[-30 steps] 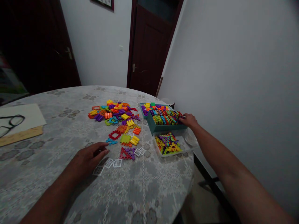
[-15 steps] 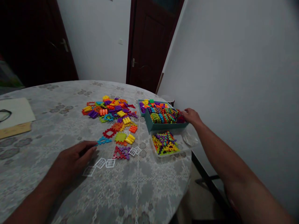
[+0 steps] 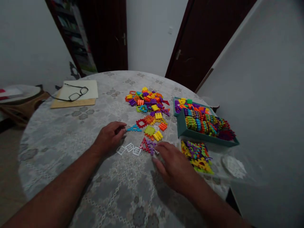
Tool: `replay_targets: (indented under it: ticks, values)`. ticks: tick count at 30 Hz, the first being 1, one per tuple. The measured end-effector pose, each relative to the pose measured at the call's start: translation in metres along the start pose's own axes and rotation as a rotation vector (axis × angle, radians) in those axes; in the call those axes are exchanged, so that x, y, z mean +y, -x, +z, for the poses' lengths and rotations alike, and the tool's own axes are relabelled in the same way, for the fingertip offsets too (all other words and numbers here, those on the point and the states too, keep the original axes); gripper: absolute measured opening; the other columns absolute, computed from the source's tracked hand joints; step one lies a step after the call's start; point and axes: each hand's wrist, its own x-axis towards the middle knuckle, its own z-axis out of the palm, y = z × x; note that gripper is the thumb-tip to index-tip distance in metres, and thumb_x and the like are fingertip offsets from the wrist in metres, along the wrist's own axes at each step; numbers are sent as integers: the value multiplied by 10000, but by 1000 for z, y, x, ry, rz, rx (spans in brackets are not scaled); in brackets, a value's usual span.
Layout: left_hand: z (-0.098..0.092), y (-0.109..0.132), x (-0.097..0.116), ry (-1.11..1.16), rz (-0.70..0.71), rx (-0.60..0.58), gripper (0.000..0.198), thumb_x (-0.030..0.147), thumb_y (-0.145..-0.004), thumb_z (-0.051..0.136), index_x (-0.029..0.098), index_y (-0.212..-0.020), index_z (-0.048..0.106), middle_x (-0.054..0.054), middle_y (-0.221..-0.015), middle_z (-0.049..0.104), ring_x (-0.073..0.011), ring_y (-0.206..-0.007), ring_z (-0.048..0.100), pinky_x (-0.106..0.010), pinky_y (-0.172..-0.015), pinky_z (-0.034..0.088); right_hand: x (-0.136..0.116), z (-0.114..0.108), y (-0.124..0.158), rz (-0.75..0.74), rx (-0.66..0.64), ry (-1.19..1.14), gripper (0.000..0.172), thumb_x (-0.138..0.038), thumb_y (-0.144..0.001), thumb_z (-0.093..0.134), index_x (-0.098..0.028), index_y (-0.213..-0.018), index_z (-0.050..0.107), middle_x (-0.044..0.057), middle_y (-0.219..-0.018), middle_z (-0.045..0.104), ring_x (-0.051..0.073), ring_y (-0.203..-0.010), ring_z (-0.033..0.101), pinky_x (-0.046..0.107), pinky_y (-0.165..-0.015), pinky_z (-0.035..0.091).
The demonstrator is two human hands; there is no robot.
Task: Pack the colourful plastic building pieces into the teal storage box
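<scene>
Head view: left hand [image 3: 108,138], slightly parted, at left tip of flat blue plastic triangle [image 3: 134,128] on grey patterned bench [image 3: 47,150]; can't tell if gripping. Right hand [image 3: 177,166] half open, at toothed purple plastic triangle [image 3: 151,146]; hold can't be told.

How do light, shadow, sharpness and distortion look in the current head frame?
Head view throughout: dim light, the dark doors losing detail; soft shadow on the tablecloth beneath the right hand; colored pieces soft-edged, outline of the clear tray faint; the doorframe leans, perhaps from wide lens or camera tilt.
</scene>
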Motion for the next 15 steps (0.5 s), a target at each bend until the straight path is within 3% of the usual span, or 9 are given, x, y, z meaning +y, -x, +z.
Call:
replay_targets:
  ticks: [2, 4, 8, 15]
  values:
    - [1, 1, 0, -1, 46, -21, 342, 441, -983, 616, 194, -1152, 781, -111, -1078, 799, -261, -952, 744, -429, -956, 603, -8, 25, -11, 78, -149, 45, 294, -229, -1038, 632, -173, -1318, 700, 178, -1388, 702, 327, -1233, 710, 486, -1038, 603]
    - [2, 2, 0, -3, 82, -38, 343, 428, -990, 615, 183, -1165, 781, -112, -1064, 791, -255, -949, 736, -435, -958, 599, -8, 40, -21, 163, -194, 81, 273, -241, -1044, 636, -163, -1297, 702, 183, -1361, 698, 327, -1189, 721, 465, -988, 612]
    - [2, 2, 1, -3, 117, -55, 338, 410, -988, 626, 178, -1179, 780, -106, -1059, 787, -245, -942, 728, -420, -946, 596, -1, 54, -32, 247, -128, 118, 312, -323, -1048, 676, -176, -1323, 695, 177, -1397, 669, 322, -1174, 716, 421, -952, 597]
    - [3, 2, 0, 20, 147, -66, 305, 387, -968, 651, 189, -1161, 781, -91, -1034, 785, -235, -914, 729, -400, -906, 602, 7, 63, -39, 259, -72, 144, 310, -346, -1097, 610, -197, -1357, 692, 155, -1345, 689, 280, -1112, 725, 366, -897, 565]
